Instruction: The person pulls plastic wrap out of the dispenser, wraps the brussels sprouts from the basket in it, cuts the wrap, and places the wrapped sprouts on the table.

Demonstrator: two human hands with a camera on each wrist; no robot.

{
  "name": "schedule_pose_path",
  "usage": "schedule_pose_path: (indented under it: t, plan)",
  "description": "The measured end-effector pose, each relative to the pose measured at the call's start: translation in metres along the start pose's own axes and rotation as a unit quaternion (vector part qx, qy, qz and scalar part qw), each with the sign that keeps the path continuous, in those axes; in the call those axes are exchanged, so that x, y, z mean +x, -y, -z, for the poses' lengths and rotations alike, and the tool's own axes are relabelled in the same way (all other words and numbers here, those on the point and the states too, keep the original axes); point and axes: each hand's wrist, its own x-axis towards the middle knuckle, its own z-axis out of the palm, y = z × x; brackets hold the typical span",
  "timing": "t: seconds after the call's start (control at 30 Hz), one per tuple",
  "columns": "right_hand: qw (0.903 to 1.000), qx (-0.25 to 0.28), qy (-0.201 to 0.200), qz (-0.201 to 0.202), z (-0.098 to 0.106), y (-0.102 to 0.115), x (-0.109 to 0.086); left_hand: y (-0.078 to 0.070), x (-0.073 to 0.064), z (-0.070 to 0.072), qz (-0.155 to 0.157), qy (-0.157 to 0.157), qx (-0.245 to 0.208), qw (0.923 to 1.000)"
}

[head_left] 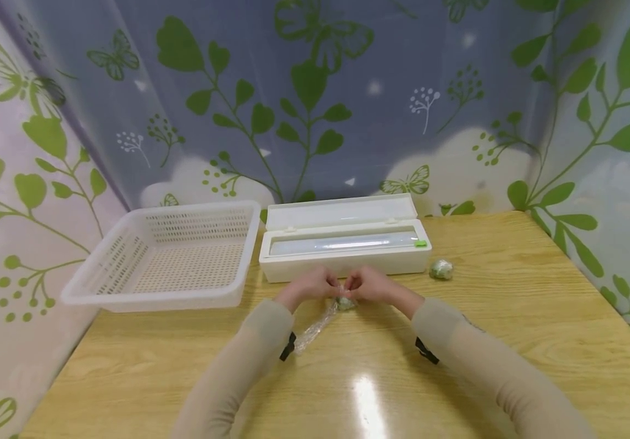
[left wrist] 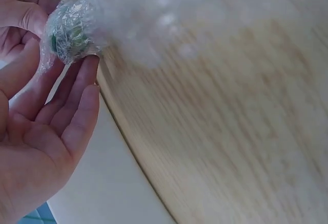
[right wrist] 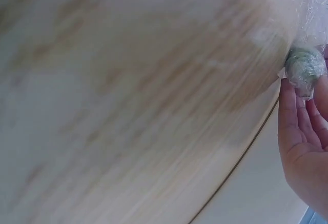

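Note:
Both hands meet over the table just in front of a long white box. Between them is a small green bundle wrapped in cling film (left wrist: 74, 32), with a loose tail of film (head_left: 315, 329) trailing toward the left forearm. My left hand (head_left: 313, 286) pinches the bundle from the left; in the left wrist view its thumb and fingertips are at the wrapped surface. From the other side, my right hand (head_left: 372, 285) holds it too, and the right wrist view has its fingers (right wrist: 290, 111) under the bundle. What the green thing inside is, I cannot tell.
Behind the hands the white cling film box (head_left: 342, 266) stands with its lid raised, a film roll (head_left: 342, 244) inside. Another wrapped green bundle (head_left: 441, 269) lies by its right end. A white plastic basket (head_left: 183, 299) sits at the left. A patterned curtain (head_left: 391, 110) backs the wooden table (head_left: 512, 305).

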Motion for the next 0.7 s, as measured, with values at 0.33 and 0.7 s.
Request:
schedule_pose_path:
  t: [0.33,0.7]
  plan:
    - [0.9999,0.000,0.016,-0.001,0.002,0.001,0.001,0.018,0.018,-0.007,0.017,-0.011,-0.035,0.9992]
    - [0.9967,-0.027,0.075,-0.015,0.010,0.001,-0.007,0.001,0.001,-0.006,0.024,-0.024,-0.026,0.9991]
